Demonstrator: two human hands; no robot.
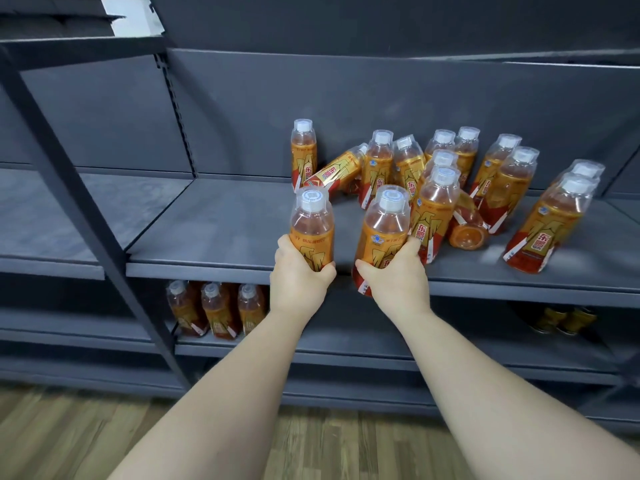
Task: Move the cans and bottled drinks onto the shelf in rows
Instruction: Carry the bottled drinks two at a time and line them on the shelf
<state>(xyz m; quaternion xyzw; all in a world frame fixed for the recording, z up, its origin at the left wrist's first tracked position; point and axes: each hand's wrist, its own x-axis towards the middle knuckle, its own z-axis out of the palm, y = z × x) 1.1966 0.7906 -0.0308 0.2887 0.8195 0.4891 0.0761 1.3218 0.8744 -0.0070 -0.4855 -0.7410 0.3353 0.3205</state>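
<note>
1. your left hand (298, 276) clamps one bottle (311, 225), your right hand (394, 277) a second bottle (382, 233), with the fingers curled round the orange labels.
2. both bottles are at the shelf (207, 233) front edge.
3. beyond your fingertips stand crowded bottles (514, 188) marked "东鹏"; a fallen bottle (334, 173) lies there.

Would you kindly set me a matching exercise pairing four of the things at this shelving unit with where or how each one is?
Things:
1. bottle in the left hand
2. toppled bottle at the back
3. trio of bottles
4. cans

Places or states:
A. lower shelf, right end
B. lying on its side on the middle shelf
C. held upright at the shelf's front edge
D. standing on the lower shelf, left end

Pairs: 1-C, 2-B, 3-D, 4-A
</note>
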